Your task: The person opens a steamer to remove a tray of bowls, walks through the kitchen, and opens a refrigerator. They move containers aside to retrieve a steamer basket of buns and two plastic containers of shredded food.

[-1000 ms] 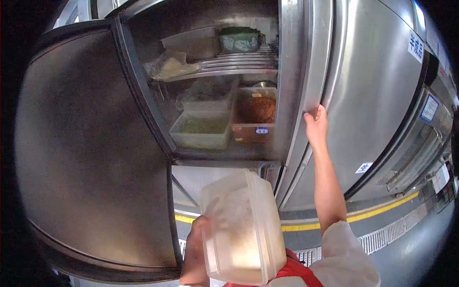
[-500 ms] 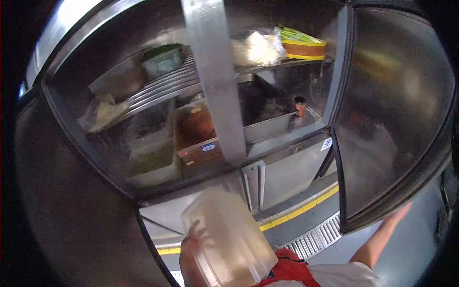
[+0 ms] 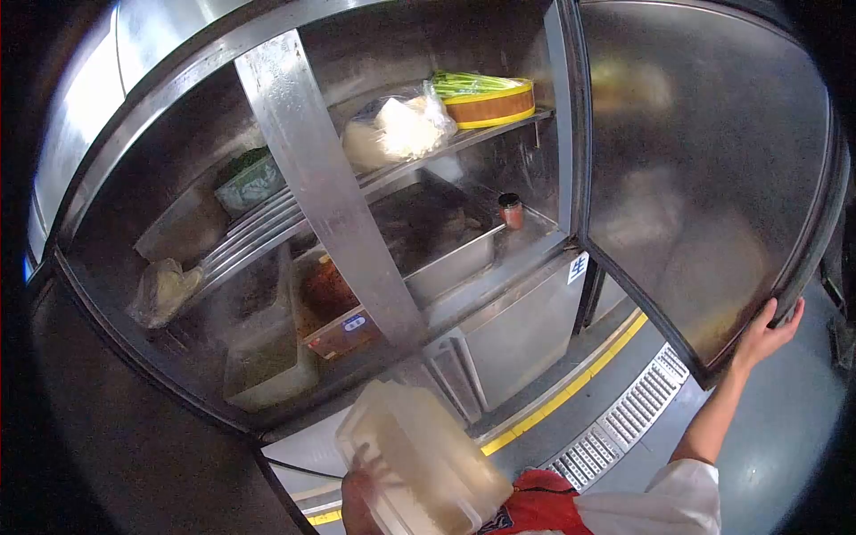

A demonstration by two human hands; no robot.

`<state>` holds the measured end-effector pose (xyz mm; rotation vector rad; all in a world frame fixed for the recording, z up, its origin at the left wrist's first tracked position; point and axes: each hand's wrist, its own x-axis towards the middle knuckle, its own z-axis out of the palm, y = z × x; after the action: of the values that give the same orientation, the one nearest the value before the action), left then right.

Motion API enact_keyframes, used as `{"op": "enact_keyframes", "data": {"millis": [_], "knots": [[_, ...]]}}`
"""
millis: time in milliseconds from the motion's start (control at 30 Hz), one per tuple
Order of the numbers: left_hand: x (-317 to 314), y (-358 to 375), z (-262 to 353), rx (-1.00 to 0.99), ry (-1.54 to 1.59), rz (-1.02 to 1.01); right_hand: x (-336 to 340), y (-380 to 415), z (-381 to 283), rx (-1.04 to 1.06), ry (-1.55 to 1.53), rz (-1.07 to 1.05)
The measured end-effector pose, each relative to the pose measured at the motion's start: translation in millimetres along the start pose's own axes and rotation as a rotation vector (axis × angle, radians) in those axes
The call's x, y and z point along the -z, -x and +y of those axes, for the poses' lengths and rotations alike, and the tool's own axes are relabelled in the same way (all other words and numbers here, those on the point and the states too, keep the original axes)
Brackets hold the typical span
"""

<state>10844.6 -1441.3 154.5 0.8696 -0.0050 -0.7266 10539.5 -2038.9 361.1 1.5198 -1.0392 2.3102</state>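
A translucent white plastic tub is tilted in front of my body at the bottom. My left hand supports it from the left side, its spread fingers showing dimly through the wall. On the right, the stainless steel refrigerator door stands swung open. My right hand has its fingers around the lower outer edge of that door. The open cabinet lies ahead, with a metal centre post between its two halves.
A wire shelf holds bagged food and a yellow-rimmed basket of green stalks. Below are a deep steel pan, a labelled bin and a red jar. A floor grate runs beneath the door.
My right hand has risen from below the door to its outer edge. The view has shifted, so the cabinet sits further left. The tub stays in my left hand.
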Motion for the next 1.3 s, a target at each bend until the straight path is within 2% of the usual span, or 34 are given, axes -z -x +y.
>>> {"op": "enact_keyframes", "data": {"millis": [33, 67, 100, 133, 167, 200, 233, 267, 300, 333, 367, 433, 500, 567, 600, 667, 733, 833, 900, 967, 1033, 1100, 1167, 1200, 1233, 1300], "knots": [[-1.8, 0.7, -1.1, -0.009, 0.010, 0.009, -9.5, -3.2, -0.5, 0.056, -0.003, 0.064], [-4.5, 1.8, -1.0, -0.023, 0.018, 0.019, -21.6, 0.2, -30.3, 0.073, -0.365, 0.007], [-11.9, 6.4, 1.5, -0.028, -0.010, 0.044, -34.8, 9.3, -61.9, 0.177, -0.387, -0.059], [-21.8, 10.0, 3.1, -0.036, -0.039, 0.070, -44.8, 16.9, -94.9, 0.196, -0.325, -0.204], [-28.5, 13.8, 3.7, -0.044, -0.068, 0.098, -71.3, 30.7, -125.9, 0.088, -0.583, -0.333], [-29.7, 18.3, 3.1, -0.060, -0.073, 0.106, -90.2, 32.4, -158.5, 0.122, -0.568, -0.573], [-30.2, 20.6, 2.0, -0.077, -0.076, 0.113, -117.7, 38.8, -191.2, -0.035, -0.694, -0.789], [-29.9, 23.3, 2.1, -0.092, -0.079, 0.120, -151.1, 47.2, -227.8, -0.116, -0.962, -0.819], [-25.6, 28.8, 1.0, -0.118, -0.075, 0.111, -184.3, 50.7, -259.1, -0.186, -1.038, -0.954], [-18.7, 34.6, -2.6, -0.146, -0.067, 0.099, -223.5, 54.5, -283.4, -0.082, -0.956, -1.033], [-15.7, 39.2, -4.9, -0.176, -0.060, 0.089, -258.5, 55.2, -312.3, 0.063, -0.829, -1.015], [-27.1, 55.8, -4.7, -0.189, 0.026, 0.054, -319.8, 53.8, -366.3, 0.064, -0.646, -1.162], [-43.3, 76.7, -5.7, -0.221, 0.007, 0.089, -360.7, 63.9, -401.3, -0.079, -0.581, -1.304], [-60.6, 90.5, -9.7, -0.264, -0.110, 0.192, -363.6, 76.2, -418.7, -0.122, -0.532, -1.285], [-59.6, 96.8, -12.2, -0.279, -0.101, 0.225, -363.5, 82.1, -423.0, -0.145, -0.502, -1.278], [-56.0, 106.6, -22.6, -0.307, -0.069, 0.284, -370.2, 81.3, -425.3, -0.143, -0.664, -1.242], [-54.4, 111.8, -30.2, -0.336, 0.028, 0.246, -365.4, 71.7, -429.0, -0.176, -0.795, -1.158], [-56.1, 111.3, -30.5, -0.345, 0.043, 0.197, -361.5, 48.7, -434.4, -0.391, -1.212, -1.033], [-49.9, 101.7, -32.9, -0.344, 0.005, 0.193, -358.9, 21.2, -424.0, -0.569, -1.455, -0.690], [-46.3, 95.9, -35.7, -0.341, 0.004, 0.171, -319.0, -16.5, -390.7, -0.721, -1.707, -0.660], [-50.4, 83.2, -30.2, -0.334, -0.017, 0.168, -259.4, -36.6, -365.4, -0.660, -1.477, -0.617], [-59.0, 79.5, -25.8, -0.304, -0.050, 0.217, -214.5, -26.0, -341.4, -0.464, -1.294, -0.839], [-62.6, 73.3, -23.3, -0.292, -0.056, 0.187, -178.3, 12.6, -306.3, -0.304, -1.246, -1.085], [-61.6, 70.7, -23.1, -0.278, -0.060, 0.201, -180.7, 48.9, -281.4, -0.295, -1.362, -1.135], [-61.8, 65.8, -24.4, -0.269, -0.060, 0.214, -165.2, 74.1, -264.7, -0.188, -1.211, -1.168], [-55.5, 60.7, -24.7, -0.245, -0.053, 0.172, -137.0, 131.3, -235.7, -0.898, -1.118, -1.661]]}}
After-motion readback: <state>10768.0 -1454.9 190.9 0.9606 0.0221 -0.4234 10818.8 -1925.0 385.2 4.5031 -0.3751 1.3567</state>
